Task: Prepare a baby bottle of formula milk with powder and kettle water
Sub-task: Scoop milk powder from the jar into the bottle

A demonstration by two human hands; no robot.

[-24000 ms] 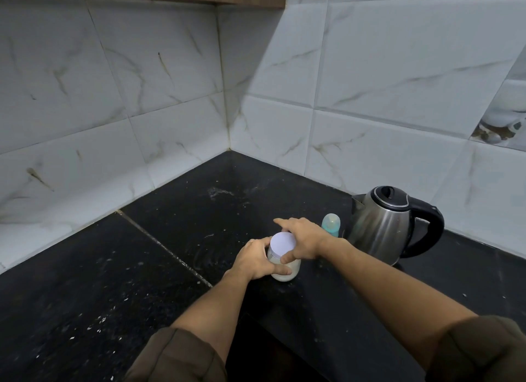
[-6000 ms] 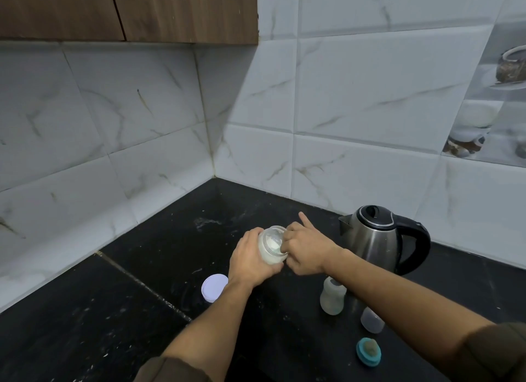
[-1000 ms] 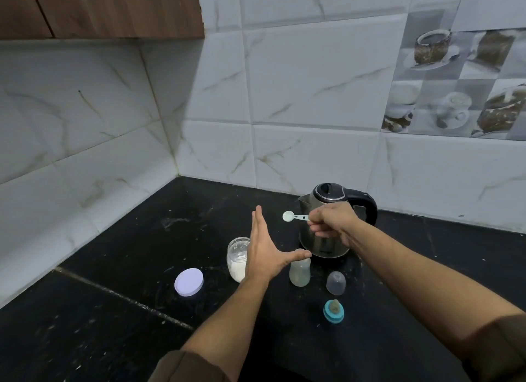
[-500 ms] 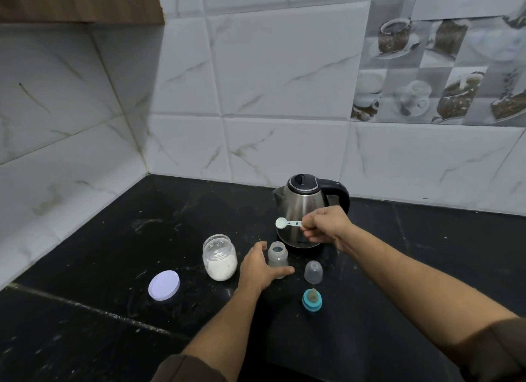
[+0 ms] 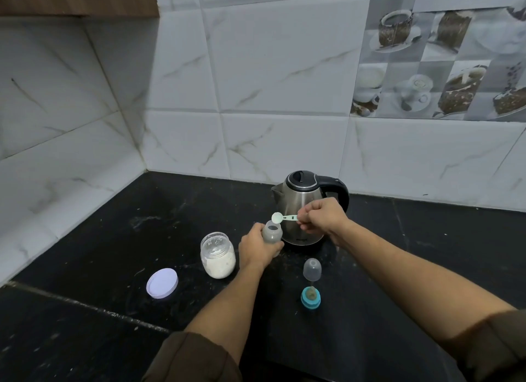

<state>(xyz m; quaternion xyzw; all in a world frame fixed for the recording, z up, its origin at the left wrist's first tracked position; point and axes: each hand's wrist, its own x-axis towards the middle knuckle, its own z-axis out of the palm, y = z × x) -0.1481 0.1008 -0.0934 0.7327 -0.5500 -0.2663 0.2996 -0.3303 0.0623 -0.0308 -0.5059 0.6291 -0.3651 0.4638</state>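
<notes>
- The left hand (image 5: 257, 249) is wrapped around the lower body of the baby bottle (image 5: 272, 232), which stands upright on the black tabletop (image 5: 113, 239) with its mouth open and uncovered.
- The right hand (image 5: 321, 218) pinches the handle of a pale green measuring scoop (image 5: 281, 218) between thumb and fingers. The scoop is held roughly level, its bowl just above the rim of the bottle's mouth.
- Whether the scoop's bowl carries powder cannot be told from this angle.
- The stainless steel kettle (image 5: 306, 202), with black lid and handle, stands directly behind the bottle and the right hand, close to the tiled wall; its lid is down.
- The glass powder jar (image 5: 217, 255) stands open just left of the left hand. White powder fills roughly its lower third.
- The jar's white lid (image 5: 162, 283) lies flat on the tabletop, left of and nearer than the jar, apart from it.
- The clear bottle cap (image 5: 312, 269) stands on the tabletop to the right of the left forearm, nearer than the kettle.
- The teal ring with its teat (image 5: 310, 296) sits just in front of the cap, close to it.
- White specks are scattered over the tabletop surface.
</notes>
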